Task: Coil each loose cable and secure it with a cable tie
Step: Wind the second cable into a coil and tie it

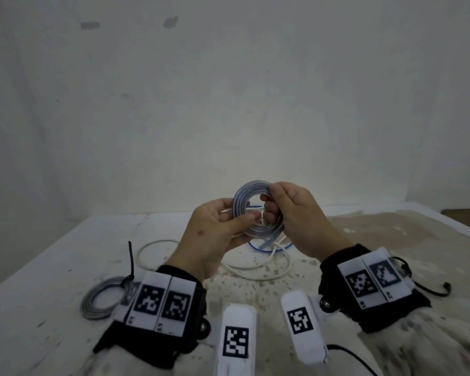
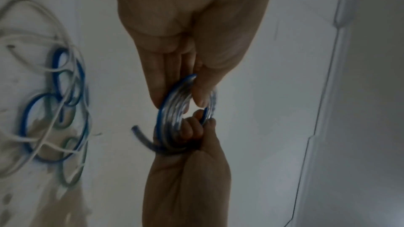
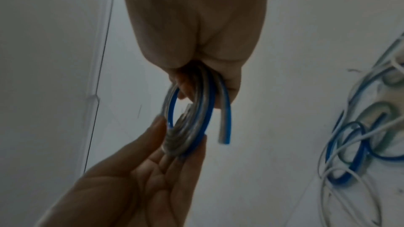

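A bare, makeshift work corner, perhaps in a workshop or an unfinished room, though the dim views leave that uncertain. A plain whitish wall (image 1: 228,90) with a few grey smudges rises behind a white table (image 1: 52,267) that is stained and speckled brown. Loose white cable (image 1: 255,275) and blue cable (image 1: 255,246) lie scattered on it.

Part of the coiled cable (image 1: 251,210) is hidden behind the fingers (image 1: 272,213) of both hands. The loose cables (image 3: 362,144) are blurred and cut off by the edge in the right wrist view.
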